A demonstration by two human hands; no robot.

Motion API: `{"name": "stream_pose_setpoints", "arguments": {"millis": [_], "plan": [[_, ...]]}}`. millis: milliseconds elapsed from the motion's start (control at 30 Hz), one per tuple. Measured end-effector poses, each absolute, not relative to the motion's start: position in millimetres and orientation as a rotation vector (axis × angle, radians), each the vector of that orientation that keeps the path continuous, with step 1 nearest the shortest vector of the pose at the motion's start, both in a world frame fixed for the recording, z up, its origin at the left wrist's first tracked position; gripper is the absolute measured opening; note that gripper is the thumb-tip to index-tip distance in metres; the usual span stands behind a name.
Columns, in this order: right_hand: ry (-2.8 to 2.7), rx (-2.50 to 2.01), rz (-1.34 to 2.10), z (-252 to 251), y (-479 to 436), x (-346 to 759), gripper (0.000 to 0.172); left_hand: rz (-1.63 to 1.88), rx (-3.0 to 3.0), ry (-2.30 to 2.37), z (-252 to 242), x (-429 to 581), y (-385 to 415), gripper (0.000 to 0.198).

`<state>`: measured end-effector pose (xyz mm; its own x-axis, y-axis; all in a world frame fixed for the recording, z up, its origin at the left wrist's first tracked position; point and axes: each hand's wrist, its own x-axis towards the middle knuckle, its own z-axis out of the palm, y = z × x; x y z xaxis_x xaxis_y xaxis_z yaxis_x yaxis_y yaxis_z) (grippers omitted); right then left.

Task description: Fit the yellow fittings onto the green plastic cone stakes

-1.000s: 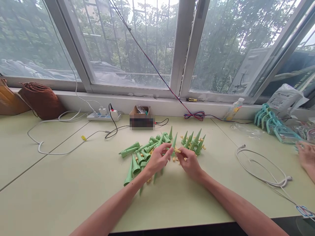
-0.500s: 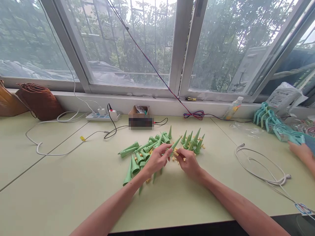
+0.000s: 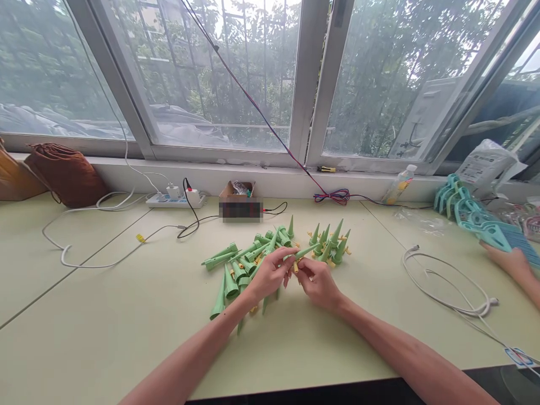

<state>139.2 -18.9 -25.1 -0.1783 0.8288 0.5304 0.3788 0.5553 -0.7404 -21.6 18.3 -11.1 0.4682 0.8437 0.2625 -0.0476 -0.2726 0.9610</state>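
My left hand (image 3: 270, 274) pinches a green plastic cone spike (image 3: 304, 251) whose tip points right and slightly up. My right hand (image 3: 317, 280) meets it from the right, fingers closed on a small yellow piece (image 3: 296, 266) at the cone's wide end. Just behind and left of my hands lies a loose pile of green cones (image 3: 238, 264) on their sides. A group of upright green cones (image 3: 331, 241) with yellow bits stands behind my right hand on the pale green table (image 3: 126, 315).
A small cardboard box (image 3: 240, 196), a white power strip (image 3: 175, 198) and cables sit by the window sill. A white cable (image 3: 451, 287) loops at right. Another person's hand (image 3: 508, 261) rests at the far right beside teal plastic parts (image 3: 464, 211). A brown bag (image 3: 63, 171) sits far left.
The cone in my left hand has tipped from nearly upright to lying toward the right. My right hand has closed in on its base. The other person's hand has shifted by the teal parts.
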Motion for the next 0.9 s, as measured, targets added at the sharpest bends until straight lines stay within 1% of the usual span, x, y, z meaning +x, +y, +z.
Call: {"name": "stream_pose_setpoints", "arguments": {"millis": [233, 367, 500, 633, 733, 900], "plan": [[-1.661, -1.008, 0.727, -27.7, -19.2, 138.1, 0.019, 0.991, 1.542, 0.711, -9.7, -21.4, 17.5, 0.050], [-1.637, -1.017, 0.748, -27.7, -19.3, 138.5, 0.020, 1.008, 1.487, 0.690, -12.1, -19.8, 18.3, 0.054], [-1.702, -1.040, 0.639, -26.6, -16.3, 143.8, 0.023, 1.009, 1.476, 0.735, -6.2, -20.2, 16.6, 0.057], [-1.782, -1.051, 0.470, -25.8, -10.7, 150.7, 0.026, 1.041, 1.488, 0.838, 3.7, -22.4, 14.0, 0.049], [-1.838, -1.021, 0.314, -25.6, -7.2, 154.6, 0.027, 1.085, 1.380, 0.882, 7.8, -24.4, 14.1, 0.045], [-1.974, -0.982, 0.187, -25.2, -4.4, 160.8, 0.030, 1.028, 1.210, 0.847, 8.3, -26.3, 16.9, 0.049]]}}
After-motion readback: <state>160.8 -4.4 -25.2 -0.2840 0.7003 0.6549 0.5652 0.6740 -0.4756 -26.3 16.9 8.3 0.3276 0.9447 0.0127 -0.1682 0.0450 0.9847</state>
